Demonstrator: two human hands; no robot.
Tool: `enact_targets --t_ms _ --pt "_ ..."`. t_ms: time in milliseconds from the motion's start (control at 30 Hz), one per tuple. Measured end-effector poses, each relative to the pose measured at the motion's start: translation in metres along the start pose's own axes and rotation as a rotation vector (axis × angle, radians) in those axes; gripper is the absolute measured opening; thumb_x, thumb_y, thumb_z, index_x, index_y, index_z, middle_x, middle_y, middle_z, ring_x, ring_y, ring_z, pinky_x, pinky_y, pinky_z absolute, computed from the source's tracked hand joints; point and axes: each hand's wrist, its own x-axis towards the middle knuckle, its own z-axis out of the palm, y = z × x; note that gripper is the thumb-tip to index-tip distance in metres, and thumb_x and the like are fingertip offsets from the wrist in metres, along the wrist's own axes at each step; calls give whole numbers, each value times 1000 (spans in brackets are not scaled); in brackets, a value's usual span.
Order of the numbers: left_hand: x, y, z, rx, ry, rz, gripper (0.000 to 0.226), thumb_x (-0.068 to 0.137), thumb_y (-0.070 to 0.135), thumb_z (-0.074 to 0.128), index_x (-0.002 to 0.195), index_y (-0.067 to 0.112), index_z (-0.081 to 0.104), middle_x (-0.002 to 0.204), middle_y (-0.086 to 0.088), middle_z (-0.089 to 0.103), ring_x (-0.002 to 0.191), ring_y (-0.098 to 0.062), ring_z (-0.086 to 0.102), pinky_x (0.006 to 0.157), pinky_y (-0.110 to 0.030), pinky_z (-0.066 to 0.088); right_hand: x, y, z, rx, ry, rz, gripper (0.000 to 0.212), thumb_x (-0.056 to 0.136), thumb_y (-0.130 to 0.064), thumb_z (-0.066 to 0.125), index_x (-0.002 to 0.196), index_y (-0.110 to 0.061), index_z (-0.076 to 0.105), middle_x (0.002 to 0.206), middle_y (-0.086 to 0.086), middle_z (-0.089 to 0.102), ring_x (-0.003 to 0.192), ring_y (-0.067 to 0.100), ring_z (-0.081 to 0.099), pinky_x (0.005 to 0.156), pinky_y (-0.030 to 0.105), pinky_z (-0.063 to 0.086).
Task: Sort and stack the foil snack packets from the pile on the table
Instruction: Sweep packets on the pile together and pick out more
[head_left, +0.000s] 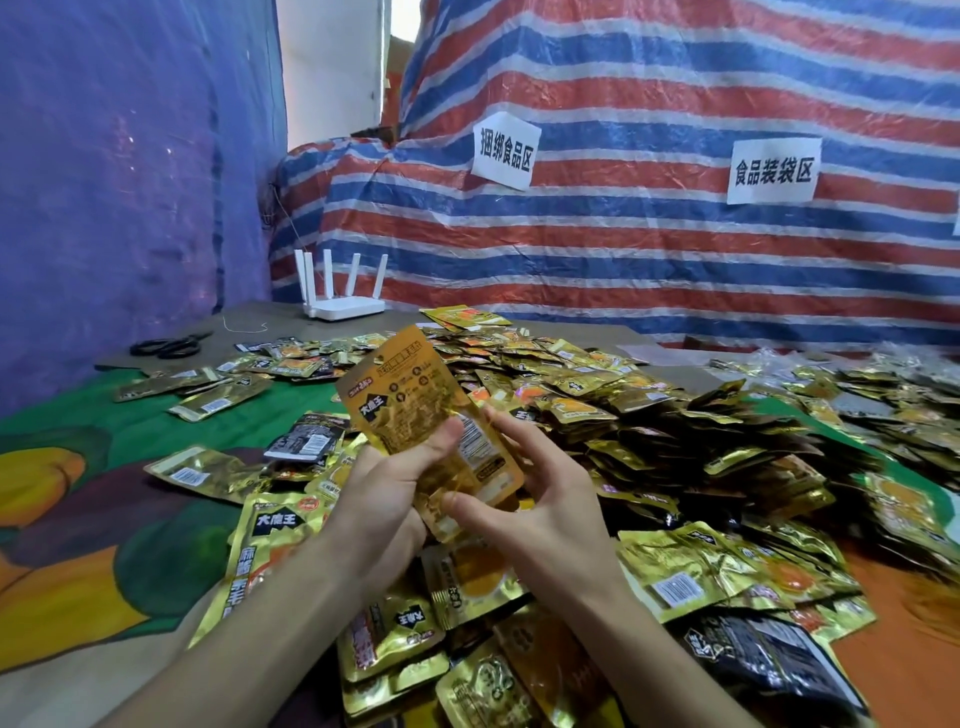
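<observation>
My left hand (387, 488) and right hand (530, 499) grip the gold packets (415, 415), squaring them; next, I reckon, another from the pile (649, 415) at two o'clock

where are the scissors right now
In the head view the black scissors lie far left on the grey board, left of the white router and just behind the scattered foil packets.
</observation>
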Motion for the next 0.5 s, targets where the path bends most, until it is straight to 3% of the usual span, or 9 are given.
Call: enact_targets --t_ms 67,233,367,500 --pt "-2 -1 3 -46 -8 -1 59 75 21 76 126 -2 59 111 -26 71 95 -42 72 68 -49 60 -1 1 1 17 -14 -5 69 74 -2 86 133 -26 59 111 -20 71 99 3 71 83 17 55" --pt "1 -1 3 -90 16 13 17 76 22 74 83 8 80 102 -21 75 88 -36 75 64 -49 60 -5 6 10 83 -11 0 70 75 2 84 131 -28 56 107 -18 72 95 -1 70 79 8 51" --pt "0 3 5 -98 23 22 29 77 26 74 99 7 76 107 -20 74 93 -35 74 69 -52 61 -7 5 17 127 -25 -16 72 74 9 81 131 -25 53 106 -16 72 97 2 71 81 12 53" --pt "-2 0 7 -137 -5 0 27 76 32 73 88 8 80 108 -20 74 95 -35 74 70 -49 61 -8 7 22 189 -1 -25 77 73 9 82 136 -18 49 113 -9 71 107 12 71 90 25 56"
